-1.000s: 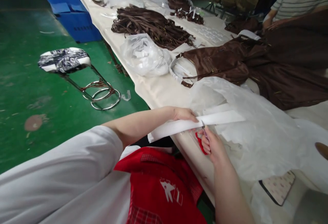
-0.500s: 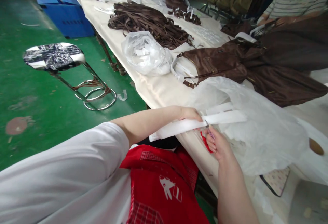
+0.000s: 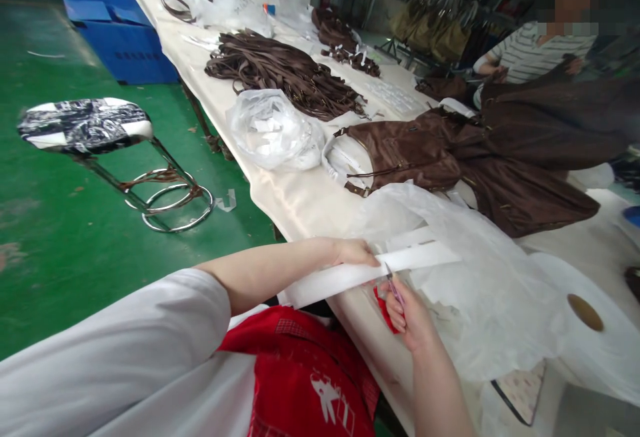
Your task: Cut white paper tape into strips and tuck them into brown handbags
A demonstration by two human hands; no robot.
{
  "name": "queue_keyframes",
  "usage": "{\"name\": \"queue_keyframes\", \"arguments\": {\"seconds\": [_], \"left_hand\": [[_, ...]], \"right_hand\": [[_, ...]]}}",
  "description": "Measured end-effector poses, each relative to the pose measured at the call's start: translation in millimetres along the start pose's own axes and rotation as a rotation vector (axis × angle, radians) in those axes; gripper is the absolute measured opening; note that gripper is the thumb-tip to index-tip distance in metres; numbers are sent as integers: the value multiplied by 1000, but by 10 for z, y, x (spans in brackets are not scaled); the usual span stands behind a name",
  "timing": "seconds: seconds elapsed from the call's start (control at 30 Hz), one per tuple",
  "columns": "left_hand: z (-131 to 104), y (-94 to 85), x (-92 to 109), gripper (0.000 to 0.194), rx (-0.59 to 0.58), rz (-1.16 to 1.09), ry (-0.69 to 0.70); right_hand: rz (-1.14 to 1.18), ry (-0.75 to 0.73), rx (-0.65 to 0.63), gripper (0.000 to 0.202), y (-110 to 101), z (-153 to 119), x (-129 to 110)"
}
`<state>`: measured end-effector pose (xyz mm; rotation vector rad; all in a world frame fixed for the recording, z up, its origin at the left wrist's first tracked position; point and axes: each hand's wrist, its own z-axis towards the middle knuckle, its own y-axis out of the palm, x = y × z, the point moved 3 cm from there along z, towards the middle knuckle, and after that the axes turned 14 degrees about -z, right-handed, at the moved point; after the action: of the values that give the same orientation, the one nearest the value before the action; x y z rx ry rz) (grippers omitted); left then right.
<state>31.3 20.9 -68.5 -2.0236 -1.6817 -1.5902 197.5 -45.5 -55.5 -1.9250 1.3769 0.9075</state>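
My left hand [image 3: 357, 252] is closed on a long white strip [image 3: 330, 282], which runs from over my lap across the table edge. In my right hand [image 3: 404, 310] is a small pointed cutting tool [image 3: 394, 285], its tip touching the strip just right of my left fingers. Something red [image 3: 384, 310] hangs beside my right fingers. Thin white wrapping sheets [image 3: 490, 297] lie under and beyond the strip. Behind them rests a brown bag [image 3: 400, 150] with a white-wrapped handle.
A clear plastic bag of white scraps [image 3: 273, 131] and a pile of brown straps [image 3: 285, 73] lie on the table [image 3: 280, 197]. A white roll [image 3: 585, 312] is at right. Across the table stands a person in stripes [image 3: 535, 53]. A stool [image 3: 85, 123] is at left.
The view has tilted up, so things sit lower and slightly left in it. Both hands keep nearly the same hold on the strip and tool. The person across the table has shifted their hands.
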Motion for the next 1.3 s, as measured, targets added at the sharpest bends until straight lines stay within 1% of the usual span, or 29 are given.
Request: {"name": "queue_keyframes", "arguments": {"seconds": [0.13,0.2,0.23,0.3,0.43,0.57,0.67,0.87,1.03,1.17,1.3], "left_hand": [[-59,-2,58,29,-130,-36,-56],[-64,-17,65,29,-178,-40,-73],[-54,-30,59,27,-183,-39,-74],[-18,-56,31,23,-166,-37,-67],[28,-69,-25,19,-124,-53,-53],[-2,-45,-15,16,-110,-74,-50],[-19,-35,3,15,-103,-85,-47],[-7,-37,-9,17,-121,-117,-73],[-55,-23,16,16,-202,-138,-95],[-75,-35,29,16,-180,-142,-119],[-53,-46,13,21,-156,-99,-108]], "right_hand": [[39,-22,53,51,6,12,-28],[50,-22,70,50,5,22,-30],[51,-20,76,51,1,27,-26],[49,-13,75,53,-9,34,-13],[38,1,31,53,-30,19,19],[-6,26,37,51,-59,-17,51],[-24,-1,37,51,-59,-45,47],[-69,-7,77,55,-17,-92,7],[-82,4,51,55,-2,-128,-20],[-66,19,32,54,-17,-161,-22],[-59,30,21,55,-17,-144,-11]]}}
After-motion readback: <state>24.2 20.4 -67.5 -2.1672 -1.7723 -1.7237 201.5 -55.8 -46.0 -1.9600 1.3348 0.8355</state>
